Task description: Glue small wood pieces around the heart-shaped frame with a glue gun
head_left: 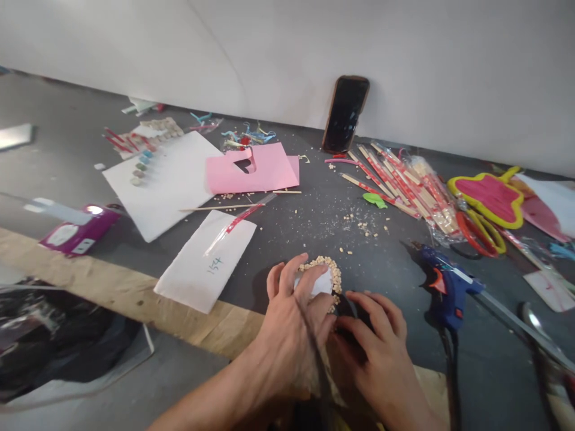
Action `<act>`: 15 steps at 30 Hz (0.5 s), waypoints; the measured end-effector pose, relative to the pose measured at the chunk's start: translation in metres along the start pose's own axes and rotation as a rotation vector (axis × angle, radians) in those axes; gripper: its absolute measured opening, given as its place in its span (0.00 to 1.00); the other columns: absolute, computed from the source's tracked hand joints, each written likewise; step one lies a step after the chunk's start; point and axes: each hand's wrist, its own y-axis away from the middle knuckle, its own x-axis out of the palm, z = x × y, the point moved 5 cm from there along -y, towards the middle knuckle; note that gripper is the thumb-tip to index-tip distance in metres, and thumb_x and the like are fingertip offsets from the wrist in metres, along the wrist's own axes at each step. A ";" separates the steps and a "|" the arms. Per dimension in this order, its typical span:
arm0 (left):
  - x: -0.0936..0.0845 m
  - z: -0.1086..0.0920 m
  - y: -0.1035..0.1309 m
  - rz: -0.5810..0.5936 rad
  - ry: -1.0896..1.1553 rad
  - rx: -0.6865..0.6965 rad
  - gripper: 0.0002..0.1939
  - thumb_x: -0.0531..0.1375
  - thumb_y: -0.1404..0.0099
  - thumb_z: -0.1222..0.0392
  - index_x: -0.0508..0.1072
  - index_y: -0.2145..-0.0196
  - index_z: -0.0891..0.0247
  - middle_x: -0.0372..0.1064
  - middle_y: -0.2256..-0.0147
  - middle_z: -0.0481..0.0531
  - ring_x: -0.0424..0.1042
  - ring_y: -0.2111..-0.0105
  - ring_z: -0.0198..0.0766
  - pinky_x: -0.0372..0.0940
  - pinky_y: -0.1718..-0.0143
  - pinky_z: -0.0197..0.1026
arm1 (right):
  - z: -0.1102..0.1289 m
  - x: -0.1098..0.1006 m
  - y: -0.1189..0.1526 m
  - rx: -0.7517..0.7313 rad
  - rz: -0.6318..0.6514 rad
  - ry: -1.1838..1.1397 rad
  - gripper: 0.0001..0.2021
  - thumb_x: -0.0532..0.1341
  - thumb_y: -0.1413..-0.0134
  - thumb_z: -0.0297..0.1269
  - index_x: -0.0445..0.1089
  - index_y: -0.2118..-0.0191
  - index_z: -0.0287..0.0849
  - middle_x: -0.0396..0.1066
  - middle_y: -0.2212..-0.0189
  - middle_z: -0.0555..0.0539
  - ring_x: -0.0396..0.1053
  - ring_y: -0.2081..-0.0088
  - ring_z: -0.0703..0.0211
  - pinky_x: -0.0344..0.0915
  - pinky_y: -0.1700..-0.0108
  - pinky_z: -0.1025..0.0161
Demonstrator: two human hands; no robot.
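My left hand lies over a small white heart-like or rounded piece bordered with tiny beige bits, its fingers bent onto the piece and holding it on the dark tabletop. Part of the piece is hidden beneath those fingers. Just right of it, my right hand has its fingers apart and loosely curled, fingertips close to the beaded edge; nothing shows in them. A dark strap or cord crosses in front of my left hand. Loose beige bits and pale crumbs are scattered beyond both hands.
A blue glue gun with its cord lies to the right, near red-and-yellow scissors. Wrapped chopsticks lie behind. A phone leans on the wall. White sheets, pink paper and a purple device are leftward.
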 end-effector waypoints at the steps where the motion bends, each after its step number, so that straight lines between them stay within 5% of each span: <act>1: 0.000 0.000 -0.001 0.005 -0.007 -0.005 0.03 0.59 0.38 0.63 0.74 0.67 0.59 0.60 0.43 0.53 0.48 0.41 0.59 0.47 0.45 0.65 | 0.000 0.000 0.000 0.004 -0.002 -0.007 0.04 0.61 0.44 0.35 0.73 0.65 0.49 0.68 0.50 0.47 0.59 0.47 0.46 0.60 0.48 0.45; 15: 0.002 0.000 -0.003 0.005 0.001 -0.027 0.06 0.58 0.38 0.65 0.74 0.71 0.60 0.62 0.44 0.51 0.49 0.40 0.59 0.50 0.47 0.66 | -0.001 -0.005 0.007 -0.005 0.032 -0.006 0.04 0.61 0.45 0.33 0.72 0.63 0.49 0.66 0.49 0.45 0.58 0.45 0.45 0.58 0.47 0.44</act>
